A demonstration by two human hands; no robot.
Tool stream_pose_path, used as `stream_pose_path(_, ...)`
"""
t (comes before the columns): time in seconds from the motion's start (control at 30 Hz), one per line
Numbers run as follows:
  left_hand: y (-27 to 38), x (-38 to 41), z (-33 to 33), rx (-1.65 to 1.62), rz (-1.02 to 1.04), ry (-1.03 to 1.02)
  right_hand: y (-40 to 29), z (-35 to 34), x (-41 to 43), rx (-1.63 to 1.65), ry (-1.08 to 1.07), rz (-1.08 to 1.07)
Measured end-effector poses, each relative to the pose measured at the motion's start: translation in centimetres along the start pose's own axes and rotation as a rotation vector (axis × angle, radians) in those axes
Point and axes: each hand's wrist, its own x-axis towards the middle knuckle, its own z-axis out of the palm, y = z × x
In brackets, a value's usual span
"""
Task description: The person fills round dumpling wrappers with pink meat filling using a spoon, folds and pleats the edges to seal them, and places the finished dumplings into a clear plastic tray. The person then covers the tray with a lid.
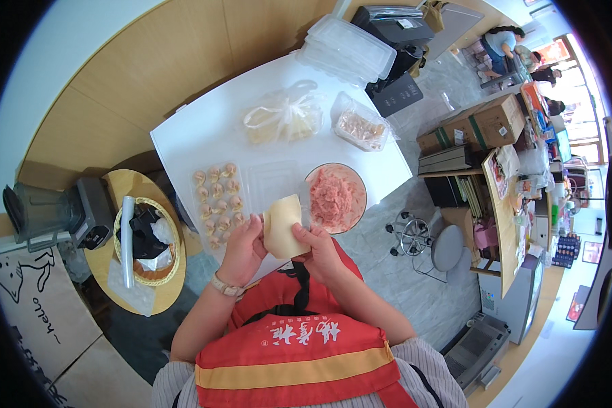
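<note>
A stack of pale dough wrappers point(284, 227) is held between both hands over the near edge of the white table point(204, 127). My left hand point(246, 250) grips its left side, and my right hand point(319, 250) has its thumb on top at the right. Left of them lies a clear plastic tray point(196, 178) with rows of folded dumplings point(221, 206). Behind the wrappers is a clear plastic tray with no dumplings point(271, 178). Minced pink meat point(331, 199) fills a round bowl point(363, 191) just right of my right hand.
Farther back are a tied plastic bag point(285, 120), a wrapped container point(362, 127) and stacked clear containers point(347, 48). A round wooden stool point(173, 285) at left bears a basket point(176, 234) and a blender point(89, 214). A wheeled stool point(446, 247) and cardboard boxes point(497, 122) stand right; several people are beyond.
</note>
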Motion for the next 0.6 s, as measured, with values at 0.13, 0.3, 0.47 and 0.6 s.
stream_pose_path(0.13,-0.7,-2.3,-0.8,0.046,-0.148,-0.025,-0.1,0.3,-0.2,-0.012,0.115,-0.048)
stream_pose_path(0.3,-0.8,-2.0,-2.8,0.539,0.064,0.034,1.3,-0.9,0.0,-0.748,0.428,-0.434)
stream_pose_path(0.47,-0.5,-2.4,0.1,0.845,0.217,0.020,0.8,0.7,-1.8,-0.716,0.042,-0.567)
stream_pose_path(0.6,-0.4,-3.2,1.7,0.818,0.337,-0.089,0.6,1.9,-2.3,-0.454,-0.104,-0.506)
